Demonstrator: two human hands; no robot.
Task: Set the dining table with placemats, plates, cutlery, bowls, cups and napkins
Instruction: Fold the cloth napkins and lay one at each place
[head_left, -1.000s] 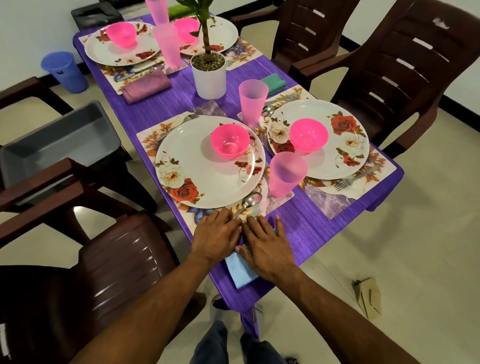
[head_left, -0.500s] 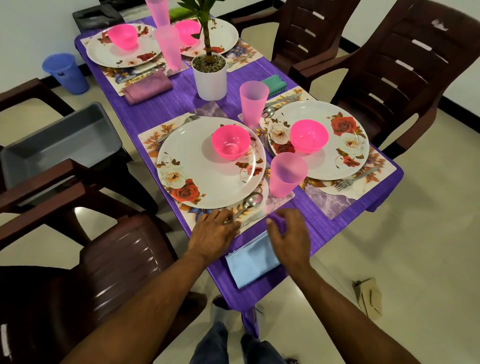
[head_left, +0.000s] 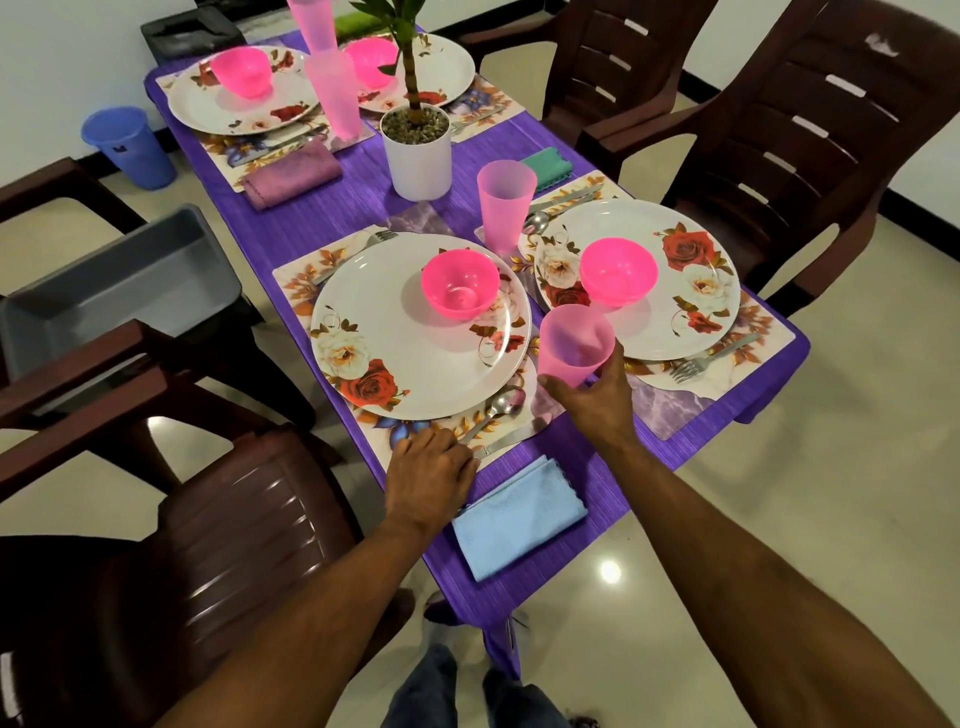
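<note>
1. I count four places laid, each on a placemat, two in the upper left of the frame and two in the middle. The near plate carries a pink bowl, with a spoon and a knife below it.
2. My right hand has its thumb and fingers wrapped round the pink cup, just right of that plate; I judge it is being placed or adjusted.
3. My left hand lies knuckles-up with fingers curled on the placemat edge, touching the knife handle; I cannot tell whether it grips anything.
4. The blue napkin lies folded at lower centre, near the table edge.
5. A purple napkin and a green one are set; I see no fourth, so that may be left.
</note>
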